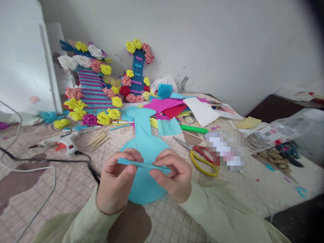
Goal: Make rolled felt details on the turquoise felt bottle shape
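Observation:
Between my two hands stretches a narrow folded strip of light blue paper (144, 165). My left hand (118, 177) pinches it near its left end, thumb in front and fingers behind. With thumb and fingertips, my right hand (174, 173) grips the strip toward its right end. Below the hands lies a light blue guitar-shaped piece (149, 189), its neck pointing away from me; the hands cover part of its round body. A smaller light blue paper piece (169, 127) rests beside the neck on the right.
A white glue gun (66, 143) with its black cord and several wooden sticks (98, 139) lie left. Scissors with red and yellow handles (204, 160) and a green stick-like object (193, 129) lie right. Coloured papers (164, 104) and flower-decorated craft pieces (95, 89) stand or lie behind.

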Demonstrator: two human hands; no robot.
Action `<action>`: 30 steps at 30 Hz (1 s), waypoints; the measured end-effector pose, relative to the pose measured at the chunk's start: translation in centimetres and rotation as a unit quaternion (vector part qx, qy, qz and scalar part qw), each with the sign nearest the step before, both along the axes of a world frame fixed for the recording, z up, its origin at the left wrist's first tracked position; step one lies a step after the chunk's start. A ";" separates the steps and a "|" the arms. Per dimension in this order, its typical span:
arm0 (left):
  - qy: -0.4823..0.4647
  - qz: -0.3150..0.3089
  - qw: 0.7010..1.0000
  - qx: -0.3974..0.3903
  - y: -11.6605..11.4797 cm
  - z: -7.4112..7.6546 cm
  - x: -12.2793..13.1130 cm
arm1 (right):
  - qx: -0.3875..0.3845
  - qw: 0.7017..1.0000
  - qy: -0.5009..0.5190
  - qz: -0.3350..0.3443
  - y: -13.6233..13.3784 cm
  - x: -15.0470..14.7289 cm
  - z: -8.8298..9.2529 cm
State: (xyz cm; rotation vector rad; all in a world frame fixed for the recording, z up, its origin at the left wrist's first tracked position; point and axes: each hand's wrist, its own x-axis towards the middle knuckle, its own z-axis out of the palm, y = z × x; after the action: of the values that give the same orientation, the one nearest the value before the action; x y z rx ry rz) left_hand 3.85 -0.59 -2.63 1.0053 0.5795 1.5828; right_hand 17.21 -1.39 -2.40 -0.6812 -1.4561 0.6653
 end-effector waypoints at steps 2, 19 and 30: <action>0.002 0.003 1.000 0.002 0.1 0.0 -0.1 | 0.000 1.000 -0.004 0.000 0.0 0.0 0.0; -0.008 0.018 0.992 -0.127 0.3 -0.2 0.4 | -0.020 0.998 -0.040 -0.033 0.7 -0.2 -0.7; -0.069 0.051 0.982 -0.165 1.7 0.1 -0.4 | -0.117 0.925 -0.309 -0.186 6.7 7.5 0.8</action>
State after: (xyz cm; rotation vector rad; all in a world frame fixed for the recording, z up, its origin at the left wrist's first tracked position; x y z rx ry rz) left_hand 3.47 1.10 -2.51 0.6205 0.7780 1.5669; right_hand 24.71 5.31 -1.63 -1.4088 -1.7595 0.3337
